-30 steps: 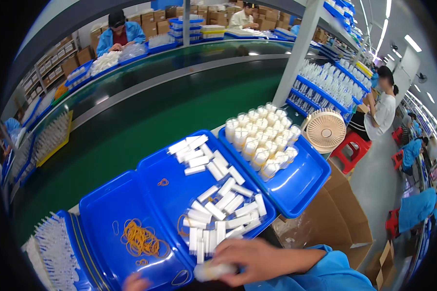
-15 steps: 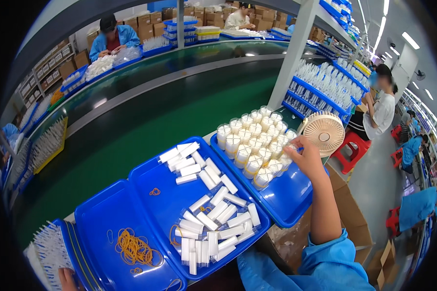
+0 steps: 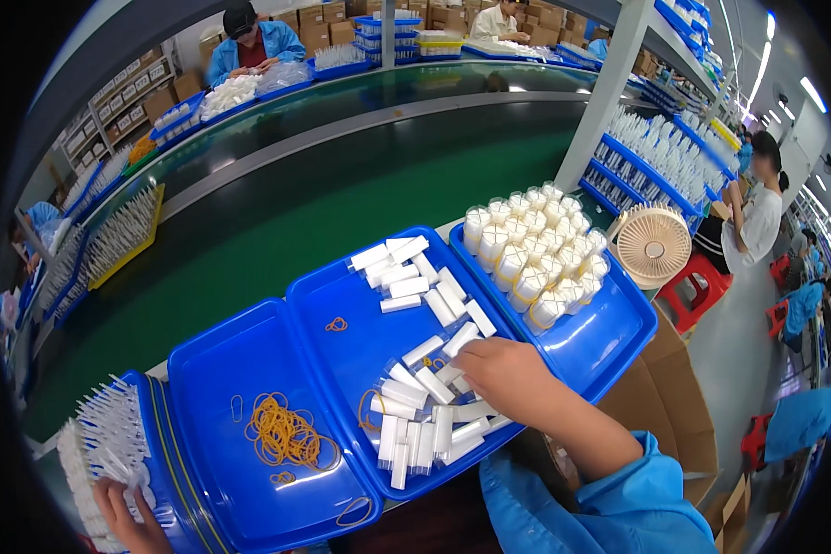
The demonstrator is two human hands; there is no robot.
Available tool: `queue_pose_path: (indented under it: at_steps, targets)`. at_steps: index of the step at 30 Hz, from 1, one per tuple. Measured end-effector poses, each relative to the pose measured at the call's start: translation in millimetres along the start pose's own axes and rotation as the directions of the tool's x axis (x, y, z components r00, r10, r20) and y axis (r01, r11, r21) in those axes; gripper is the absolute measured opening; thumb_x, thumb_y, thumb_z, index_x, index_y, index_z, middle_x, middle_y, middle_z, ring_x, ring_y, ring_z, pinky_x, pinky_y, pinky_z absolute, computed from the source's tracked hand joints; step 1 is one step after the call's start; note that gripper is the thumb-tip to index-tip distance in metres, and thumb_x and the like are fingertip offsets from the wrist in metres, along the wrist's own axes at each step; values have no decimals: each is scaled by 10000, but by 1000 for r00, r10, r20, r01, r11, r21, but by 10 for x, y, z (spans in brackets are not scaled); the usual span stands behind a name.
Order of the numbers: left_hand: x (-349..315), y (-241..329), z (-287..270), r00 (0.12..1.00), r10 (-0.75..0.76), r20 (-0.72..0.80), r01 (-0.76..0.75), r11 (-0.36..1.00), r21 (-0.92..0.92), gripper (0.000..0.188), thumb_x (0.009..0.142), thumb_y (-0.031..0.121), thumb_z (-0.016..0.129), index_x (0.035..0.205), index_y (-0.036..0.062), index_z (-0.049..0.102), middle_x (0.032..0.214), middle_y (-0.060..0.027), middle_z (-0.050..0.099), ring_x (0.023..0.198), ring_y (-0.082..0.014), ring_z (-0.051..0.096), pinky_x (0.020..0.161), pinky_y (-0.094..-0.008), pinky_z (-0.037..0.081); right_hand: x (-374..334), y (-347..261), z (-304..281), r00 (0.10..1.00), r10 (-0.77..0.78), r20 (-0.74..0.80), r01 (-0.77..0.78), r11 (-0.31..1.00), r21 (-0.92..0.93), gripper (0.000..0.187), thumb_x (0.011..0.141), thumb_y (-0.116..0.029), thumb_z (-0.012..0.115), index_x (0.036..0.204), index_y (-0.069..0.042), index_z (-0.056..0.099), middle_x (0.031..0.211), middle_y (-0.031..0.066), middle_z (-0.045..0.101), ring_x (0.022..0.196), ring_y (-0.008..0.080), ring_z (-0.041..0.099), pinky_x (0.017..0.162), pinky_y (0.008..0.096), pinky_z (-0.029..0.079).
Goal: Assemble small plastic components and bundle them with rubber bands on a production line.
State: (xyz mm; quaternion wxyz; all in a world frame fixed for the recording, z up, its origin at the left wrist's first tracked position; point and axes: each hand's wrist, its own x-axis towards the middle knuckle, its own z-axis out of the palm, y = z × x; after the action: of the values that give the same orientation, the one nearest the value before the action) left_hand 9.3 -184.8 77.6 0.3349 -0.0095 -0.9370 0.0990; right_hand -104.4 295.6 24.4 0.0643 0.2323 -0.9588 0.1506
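My right hand (image 3: 506, 371) reaches over the middle blue tray (image 3: 316, 323), fingers curled down among loose white blocks in clear sleeves (image 3: 400, 388). A white block (image 3: 459, 340) lies against its fingertips; the hand hides what is beneath them. At lower left my left hand (image 3: 131, 519) has its fingers bent around a white plastic piece (image 3: 137, 475), beside rows of thin white spiky parts (image 3: 111, 415). In the right blue tray (image 3: 600, 346), banded bundles of white pieces (image 3: 535, 245) stand packed together upright.
The left blue tray (image 3: 212, 360) holds a heap of orange rubber bands (image 3: 286, 432). A beige fan (image 3: 653, 245) stands beyond the right tray, near a grey post (image 3: 609, 102). A green conveyor belt (image 3: 342, 203) runs behind the trays. Cardboard (image 3: 665, 397) stands at right; people sit farther off.
My right hand has moved from the banded bundles in the right tray, left and nearer to the loose blocks. My left hand has come farther into view at the spiky parts. The view has shifted.
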Motion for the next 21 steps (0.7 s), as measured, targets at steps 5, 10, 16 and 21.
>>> queue_pose_path:
  at_steps: [5,10,16,21]
  targets:
    - [-24,869,-156,921,-351,167,366,636,-680,115,821,-44,520,932,-14,510,978,-165,560,811,-228,596,663,-303,493,195,132,225,997,58,48,-52,992,-118,100,685,-85,563,776,-58,595,766,83,590,747,244,612,607,344,504]
    - [-230,1587,-53,764,-162,624,547,-351,-760,218,798,-61,546,975,12,442,934,-138,562,806,-202,599,707,-316,505,350,-12,245,984,-131,-121,106,975,-194,199,687,-153,632,874,-87,616,768,85,581,719,258,578,621,350,482]
    - [-242,2053,176,800,181,572,558,-573,-601,253,773,-85,575,985,1,467,928,-94,550,829,-165,583,750,-275,475,194,-529,-12,968,116,-223,-12,906,422,215,799,-65,599,1013,-58,614,876,84,528,733,186,549,606,277,457]
    - [-143,2119,182,904,203,378,424,-289,-858,59,764,-9,639,819,-3,618,878,-119,581,754,-178,568,641,-259,450,31,-747,137,942,255,218,-214,-46,976,348,831,-42,566,1172,-53,496,954,42,535,771,76,506,666,222,415]
